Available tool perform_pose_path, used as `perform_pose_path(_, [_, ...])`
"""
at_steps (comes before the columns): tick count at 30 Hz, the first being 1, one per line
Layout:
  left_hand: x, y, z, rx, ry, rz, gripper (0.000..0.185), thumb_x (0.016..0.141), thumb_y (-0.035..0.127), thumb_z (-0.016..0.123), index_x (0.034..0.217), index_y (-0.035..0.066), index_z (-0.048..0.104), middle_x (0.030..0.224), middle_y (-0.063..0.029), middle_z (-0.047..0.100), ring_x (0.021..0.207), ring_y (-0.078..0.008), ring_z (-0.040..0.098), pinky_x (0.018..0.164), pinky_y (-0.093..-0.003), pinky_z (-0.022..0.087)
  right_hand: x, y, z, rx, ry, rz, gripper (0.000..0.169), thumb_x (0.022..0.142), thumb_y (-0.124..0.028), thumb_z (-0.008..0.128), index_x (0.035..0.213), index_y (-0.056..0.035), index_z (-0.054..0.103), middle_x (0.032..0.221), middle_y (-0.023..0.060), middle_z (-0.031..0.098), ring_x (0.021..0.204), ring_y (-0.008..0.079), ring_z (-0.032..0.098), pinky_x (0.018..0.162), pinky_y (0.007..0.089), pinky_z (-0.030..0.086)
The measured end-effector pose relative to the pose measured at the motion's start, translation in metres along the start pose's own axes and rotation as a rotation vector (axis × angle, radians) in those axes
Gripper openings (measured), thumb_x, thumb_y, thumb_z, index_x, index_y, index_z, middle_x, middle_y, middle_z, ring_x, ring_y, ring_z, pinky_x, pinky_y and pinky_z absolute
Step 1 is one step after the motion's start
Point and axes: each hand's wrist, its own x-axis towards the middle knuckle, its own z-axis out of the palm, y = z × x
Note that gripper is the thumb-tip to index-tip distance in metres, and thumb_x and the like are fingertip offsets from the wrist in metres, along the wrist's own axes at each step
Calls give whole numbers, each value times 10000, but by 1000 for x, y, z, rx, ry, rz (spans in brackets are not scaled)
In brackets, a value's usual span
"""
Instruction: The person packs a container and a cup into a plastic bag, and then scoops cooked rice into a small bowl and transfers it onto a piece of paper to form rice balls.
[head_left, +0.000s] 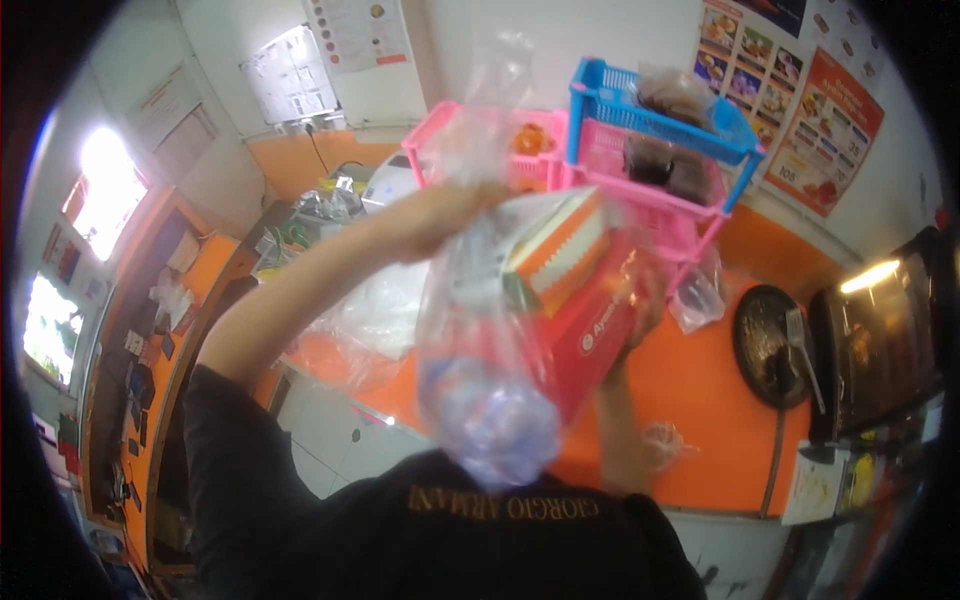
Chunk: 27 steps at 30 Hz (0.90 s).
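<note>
A clear plastic bag (480, 300) hangs in front of my chest, slightly blurred. My left hand (457, 217) is closed on its gathered upper part, and loose film stands up above the hand. In the bag are a red cardboard box (592, 330) bearing writing and an orange-and-white packet (562, 251) lying tilted over it. A shiny bluish-white rounded item (495, 420), possibly a bottle or cup, bulges at the near end. My right hand (645, 304) grips the box's right side from outside; its fingers are partly hidden.
An orange counter (697, 435) lies below. Behind stand a blue rack (652, 112) and pink racks (487, 124) holding bagged food. On the right, a dark round tray (772, 349) with tongs or a spatula (806, 360) sits beside a lit glass cabinet (885, 322). Plastic bags (375, 307) lie left.
</note>
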Motion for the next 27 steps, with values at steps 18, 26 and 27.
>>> perform_pose_path(18, [-125,-185,31,940,105,13,315,590,185,639,896,112,656,813,-110,646,719,-284,630,639,-387,502,-187,-9,22,750,-1052,1725,369,913,-379,503,778,-73,659,696,38,635,620,199,604,622,311,487])
perform_pose_path(26, [-144,-331,127,794,463,-170,143,693,201,630,824,175,682,872,-48,666,781,-229,633,694,-358,501,-236,24,205,-342,-1637,169,188,835,-103,520,854,-82,706,829,94,674,864,237,641,693,360,534])
perform_pose_path(27, [-143,-334,129,720,505,-143,138,690,185,631,818,168,678,855,-51,661,774,-232,630,693,-359,501,-239,18,211,-357,-1684,214,191,834,-105,520,853,-89,709,840,94,677,874,240,645,699,363,538])
